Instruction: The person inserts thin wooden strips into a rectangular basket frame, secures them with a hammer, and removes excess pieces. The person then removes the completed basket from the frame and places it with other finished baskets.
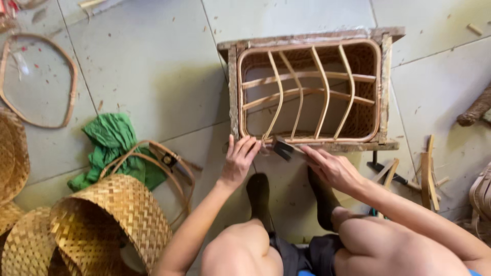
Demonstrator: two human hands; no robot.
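Observation:
A rectangular woven basket [363, 66] sits inside a wooden frame [307, 37] on the tiled floor, with curved cane ribs [323, 92] crossing its open top. My left hand [239, 161] rests with fingers spread on the near rim of the basket, pressing a cane rib end. My right hand [332, 166] grips the handle of a small hammer [282, 148], whose dark head lies at the near rim right beside the left fingers. My knees and dark-socked feet show below.
Woven bamboo baskets [110, 220] lie at the lower left beside a green cloth [112, 143] and cane hoops [38, 79]. Wood scraps and sticks [428, 176] lie at the right. A dark tool [381, 166] lies under the frame's near right corner.

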